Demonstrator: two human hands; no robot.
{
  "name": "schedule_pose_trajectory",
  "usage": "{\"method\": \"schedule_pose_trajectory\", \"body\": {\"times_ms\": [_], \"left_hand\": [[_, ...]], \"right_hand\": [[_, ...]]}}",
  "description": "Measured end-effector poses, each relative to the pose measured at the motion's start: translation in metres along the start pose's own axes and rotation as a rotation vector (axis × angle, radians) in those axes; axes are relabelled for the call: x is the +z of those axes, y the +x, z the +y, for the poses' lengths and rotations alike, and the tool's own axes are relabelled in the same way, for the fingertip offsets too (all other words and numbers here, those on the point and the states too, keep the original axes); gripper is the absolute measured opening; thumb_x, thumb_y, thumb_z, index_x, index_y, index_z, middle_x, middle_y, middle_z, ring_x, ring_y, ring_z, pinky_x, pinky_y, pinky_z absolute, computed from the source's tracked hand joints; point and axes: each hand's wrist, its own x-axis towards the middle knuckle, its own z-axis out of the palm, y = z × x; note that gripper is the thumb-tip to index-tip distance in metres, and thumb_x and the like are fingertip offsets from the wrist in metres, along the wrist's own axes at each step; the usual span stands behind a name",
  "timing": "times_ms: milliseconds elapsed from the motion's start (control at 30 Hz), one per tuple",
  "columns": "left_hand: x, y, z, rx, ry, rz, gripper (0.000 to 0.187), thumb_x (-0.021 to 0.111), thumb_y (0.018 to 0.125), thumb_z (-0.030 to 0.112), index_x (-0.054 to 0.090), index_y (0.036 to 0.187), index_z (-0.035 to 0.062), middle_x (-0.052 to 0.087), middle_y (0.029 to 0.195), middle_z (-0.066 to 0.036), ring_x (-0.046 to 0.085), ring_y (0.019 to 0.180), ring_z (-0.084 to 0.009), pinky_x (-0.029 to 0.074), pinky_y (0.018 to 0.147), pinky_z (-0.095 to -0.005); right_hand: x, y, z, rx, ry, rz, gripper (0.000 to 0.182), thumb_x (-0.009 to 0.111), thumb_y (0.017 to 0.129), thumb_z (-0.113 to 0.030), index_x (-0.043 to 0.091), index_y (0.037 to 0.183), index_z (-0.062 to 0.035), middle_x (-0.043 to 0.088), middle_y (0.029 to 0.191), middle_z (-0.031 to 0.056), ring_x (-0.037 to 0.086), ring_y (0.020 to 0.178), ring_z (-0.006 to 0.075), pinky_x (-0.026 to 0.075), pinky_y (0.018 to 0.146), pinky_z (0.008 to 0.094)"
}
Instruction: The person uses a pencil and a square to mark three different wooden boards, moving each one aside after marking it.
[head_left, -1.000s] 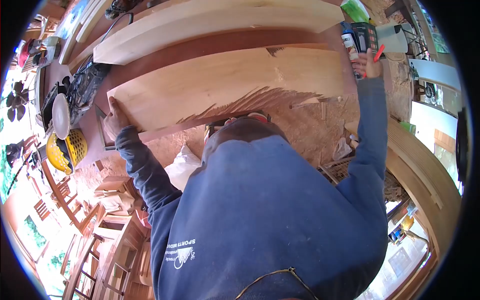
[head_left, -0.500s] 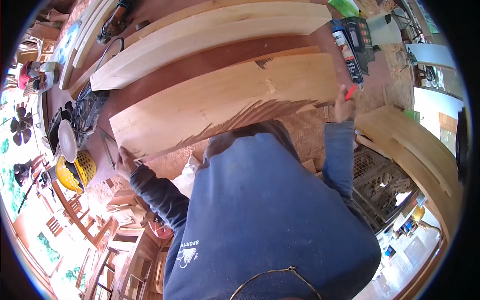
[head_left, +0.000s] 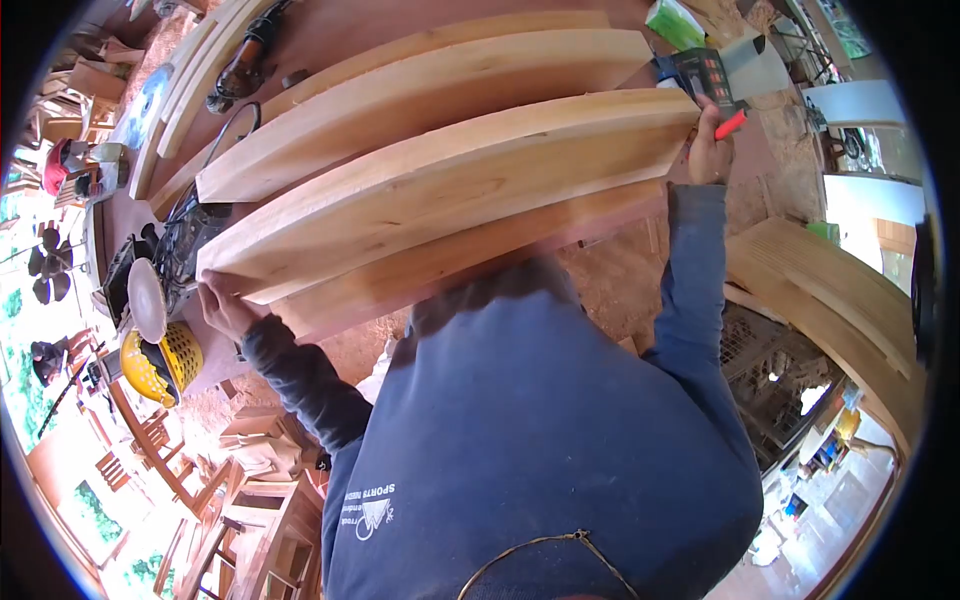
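A long pale wooden plank (head_left: pixel 450 185) spans the space before me, tilted up so a long edge and one broad face show. At its left end, the fingers of my left hand (head_left: pixel 228 308) are closed around the corner. My right hand (head_left: pixel 711 150) grips the far right end and also has a red pen-like stick (head_left: pixel 732 125) between its fingers. Below the plank, nearer my body, a second board (head_left: pixel 480 250) lies on the reddish table (head_left: pixel 640 200). Just beyond, another thick board (head_left: pixel 430 100) stands parallel.
A corded power tool (head_left: pixel 245 55) lies at the back left among long strips. A yellow helmet-like basket (head_left: pixel 162 362) sits left of the table. Dark boxes (head_left: pixel 705 72) and a green packet (head_left: pixel 676 22) are at the back right. Large curved boards (head_left: pixel 830 310) lie to my right.
Both hands have lifted and tipped the plank away from me. Its dark, rough-edged face has turned out of sight, and the board beneath now shows on my side.
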Motion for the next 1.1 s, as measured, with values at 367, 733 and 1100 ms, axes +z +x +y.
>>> {"method": "schedule_pose_trajectory", "body": {"times_ms": [367, 733, 1100], "left_hand": [[0.0, 0.002, -0.056, 0.049, 0.91, -0.255, 0.067, 0.056, 0.098, 0.056, 0.059, 0.133, -0.0013, 0.065, 0.124, -0.024, 0.061, 0.119, -0.0352, 0.045, 0.102, -0.0421], [0.152, -0.18, 0.075, 0.957, 0.304, -1.354, 0.078, 0.073, 0.086, 0.043, 0.045, 0.151, 0.0118, 0.04, 0.158, -0.014, 0.03, 0.151, -0.0346, 0.015, 0.12, -0.0605], [0.079, 0.135, -0.009, -0.206, -0.379, -0.25, 0.042, 0.048, 0.104, 0.033, 0.066, 0.116, -0.0024, 0.066, 0.121, -0.013, 0.058, 0.111, -0.0167, 0.046, 0.093, -0.0353]], "right_hand": [[0.037, -0.013, 0.014, -0.012, -0.564, -0.101, 0.045, 0.05, 0.103, -0.05, 0.069, 0.122, -0.0131, 0.071, 0.117, 0.0182, 0.065, 0.114, 0.0388, 0.051, 0.095, 0.0443], [0.062, 0.047, -0.001, -0.092, -0.304, 0.031, 0.048, 0.05, 0.102, -0.052, 0.075, 0.115, -0.0132, 0.075, 0.097, 0.0117, 0.071, 0.087, 0.027, 0.053, 0.081, 0.0396], [0.093, 0.112, 0.064, -0.061, 0.339, -0.448, 0.054, 0.077, 0.093, -0.025, 0.053, 0.134, -0.0014, 0.063, 0.095, 0.0043, 0.06, 0.075, 0.0162, 0.05, 0.066, 0.0304]]}}
